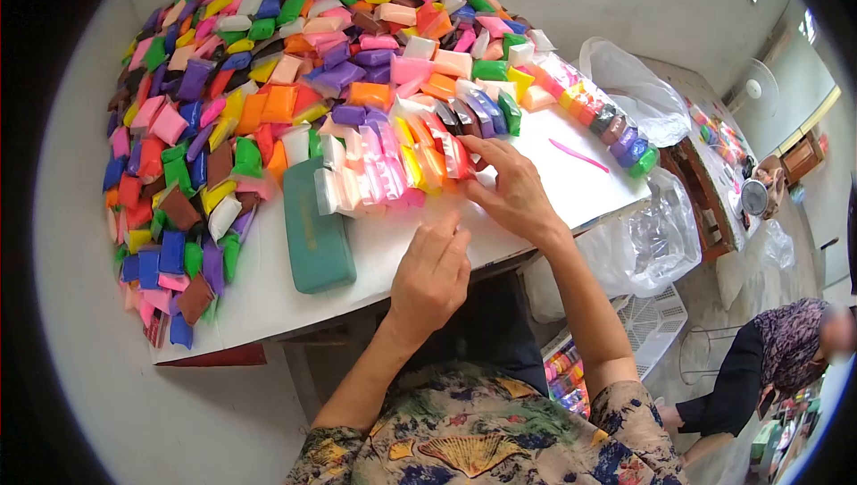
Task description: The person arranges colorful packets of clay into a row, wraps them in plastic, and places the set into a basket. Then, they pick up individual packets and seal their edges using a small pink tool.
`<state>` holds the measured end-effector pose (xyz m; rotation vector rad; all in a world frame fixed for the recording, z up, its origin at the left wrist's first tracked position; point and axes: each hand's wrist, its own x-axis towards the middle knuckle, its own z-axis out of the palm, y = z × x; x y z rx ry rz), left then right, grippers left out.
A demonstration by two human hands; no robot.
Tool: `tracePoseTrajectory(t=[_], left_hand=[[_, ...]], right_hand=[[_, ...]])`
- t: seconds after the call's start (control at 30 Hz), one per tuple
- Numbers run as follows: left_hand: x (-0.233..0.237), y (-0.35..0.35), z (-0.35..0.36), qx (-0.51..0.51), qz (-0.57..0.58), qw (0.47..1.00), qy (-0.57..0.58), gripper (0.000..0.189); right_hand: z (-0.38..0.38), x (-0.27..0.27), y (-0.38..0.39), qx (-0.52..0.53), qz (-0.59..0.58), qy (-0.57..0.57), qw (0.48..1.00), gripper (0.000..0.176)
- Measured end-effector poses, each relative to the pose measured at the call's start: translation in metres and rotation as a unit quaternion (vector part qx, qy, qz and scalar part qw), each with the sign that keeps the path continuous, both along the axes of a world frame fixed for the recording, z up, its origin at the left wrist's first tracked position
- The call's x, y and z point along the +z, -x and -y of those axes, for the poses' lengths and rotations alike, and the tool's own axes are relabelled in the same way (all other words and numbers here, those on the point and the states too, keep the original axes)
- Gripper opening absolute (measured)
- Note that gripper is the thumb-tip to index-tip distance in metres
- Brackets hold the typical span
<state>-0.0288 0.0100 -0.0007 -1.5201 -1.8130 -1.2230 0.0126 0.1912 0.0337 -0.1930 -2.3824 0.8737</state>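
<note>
A row of small, shiny wrapped packets (pixel 384 163) lies across the white table in front of me, running from pale peach through pink, yellow and orange to red. My right hand (pixel 516 192) has its thumb and fingers around the red packet (pixel 457 160) at the right end of this row. Just below the row, over the table's front edge, my left hand (pixel 431 271) is curled with its fingers pressed together; what they hold, if anything, is hidden. Against the row's left end stands a green box-like block (pixel 317 230). Black, brown, blue and green packets (pixel 482 114) line up behind the right hand.
A large heap of mixed-colour packets (pixel 268 101) covers the table's left and back. At right lie a long clear pack of coloured packets (pixel 607 119), a pink strip (pixel 578 155) and plastic bags (pixel 656 235). Another person (pixel 768 360) sits at far right.
</note>
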Motion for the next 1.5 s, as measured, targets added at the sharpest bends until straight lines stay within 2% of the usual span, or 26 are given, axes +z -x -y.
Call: tracePoseTrajectory(t=[0.13,0.3,0.4,0.5,0.6,0.67,0.73,0.8,0.87,0.93,1.03,1.13,1.2,1.3,1.4,1.5], left_hand=[[-0.004,0.002,0.002,-0.012,-0.019,0.999,0.023,0.033],[-0.002,0.003,0.002,-0.023,-0.013,0.999,0.024,0.032],[0.005,0.004,0.008,-0.065,0.033,0.997,0.030,0.031],[0.027,0.001,0.031,-0.081,0.049,0.995,0.041,0.030],[0.065,0.010,0.060,-0.038,0.017,0.998,0.043,0.027],[0.090,0.032,0.073,0.024,-0.029,0.999,0.035,0.026],[0.109,0.062,0.081,0.094,-0.020,0.994,0.045,0.018],[0.134,0.091,0.078,0.110,0.061,0.990,0.071,0.015],[0.137,0.138,0.068,0.096,0.154,0.981,0.069,0.019],[0.142,0.184,0.055,0.058,0.208,0.972,0.091,0.022],[0.141,0.233,0.031,0.082,0.254,0.961,0.073,0.023],[0.128,0.262,0.007,0.091,0.242,0.964,0.063,0.025],[0.102,0.289,-0.008,0.117,0.097,0.983,0.102,0.026],[0.089,0.279,-0.021,0.118,0.010,0.981,0.152,0.024],[0.090,0.281,-0.024,0.273,-0.003,0.951,0.145,0.022],[0.105,0.294,-0.007,0.444,-0.168,0.871,0.125,0.018]], right_hand=[[-0.002,-0.007,-0.005,-0.008,-0.036,0.076,0.996,0.045],[-0.003,-0.012,-0.004,-0.006,-0.019,0.072,0.997,0.033],[0.001,-0.012,-0.002,-0.019,-0.025,0.050,0.998,0.030],[0.003,-0.010,-0.003,-0.024,-0.018,0.034,0.999,0.032],[0.006,-0.010,-0.006,-0.028,-0.025,0.048,0.998,0.036],[0.007,-0.008,-0.011,-0.041,-0.027,0.043,0.998,0.041],[0.009,-0.009,-0.018,-0.063,-0.043,0.044,0.996,0.040],[0.009,-0.013,-0.026,-0.085,-0.065,0.047,0.993,0.036],[0.007,-0.022,-0.030,-0.094,-0.072,0.080,0.990,0.032],[0.007,-0.024,-0.034,-0.110,-0.086,0.097,0.985,0.025],[0.006,-0.024,-0.038,-0.111,-0.071,0.140,0.981,0.023],[0.009,-0.026,-0.037,-0.114,-0.089,0.101,0.984,0.018],[0.012,-0.021,-0.037,-0.119,-0.082,0.087,0.986,0.015],[0.012,-0.022,-0.035,-0.110,-0.100,0.092,0.985,0.015],[0.012,-0.021,-0.035,-0.105,-0.101,0.104,0.984,0.013],[0.013,-0.019,-0.036,-0.108,-0.095,0.104,0.984,0.012]])
